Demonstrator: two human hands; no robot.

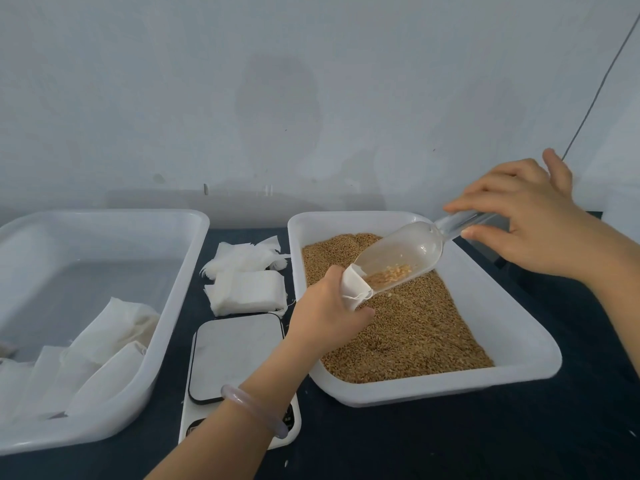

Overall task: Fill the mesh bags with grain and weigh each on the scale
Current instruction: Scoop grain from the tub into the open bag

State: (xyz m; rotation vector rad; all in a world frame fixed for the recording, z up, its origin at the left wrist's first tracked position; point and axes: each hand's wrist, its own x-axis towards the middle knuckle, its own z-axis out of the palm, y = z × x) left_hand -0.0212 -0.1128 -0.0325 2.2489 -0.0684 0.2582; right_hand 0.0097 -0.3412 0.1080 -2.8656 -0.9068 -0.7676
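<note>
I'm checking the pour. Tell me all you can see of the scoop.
The scoop is clear plastic with a rounded bowl and a straight handle. It tilts down to the left over the grain tray, a little grain left near its lip. The right hand grips the handle; the lip meets the mouth of the mesh bag held by the left hand.

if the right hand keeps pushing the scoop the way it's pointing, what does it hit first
Most likely the mesh bag held by the left hand: the scoop in the right hand tips at its mouth. Depth is unclear.
</note>
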